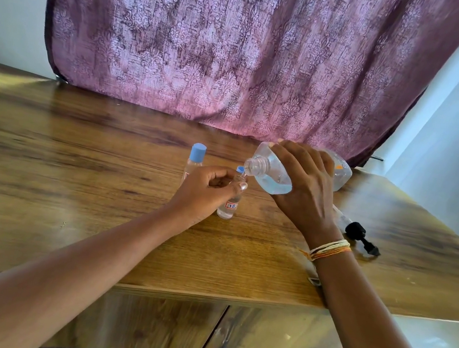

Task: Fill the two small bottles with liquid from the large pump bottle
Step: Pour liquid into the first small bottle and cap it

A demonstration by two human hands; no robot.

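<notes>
My right hand (305, 190) grips the large clear bottle (274, 174), tipped on its side with its open threaded neck pointing left, touching the top of a small bottle. My left hand (205, 191) holds that small clear bottle (228, 207) upright on the wooden table (74, 181); it has a red-framed label and some liquid in the bottom. A second small bottle (195, 158) with a blue cap on stands just behind my left hand. The black pump head (361, 236) with its tube lies on the table to the right of my right wrist.
A purple patterned curtain (239, 51) hangs behind the table's far edge. The table's near edge runs below my forearms, with a cabinet front under it. White walls stand at left and right.
</notes>
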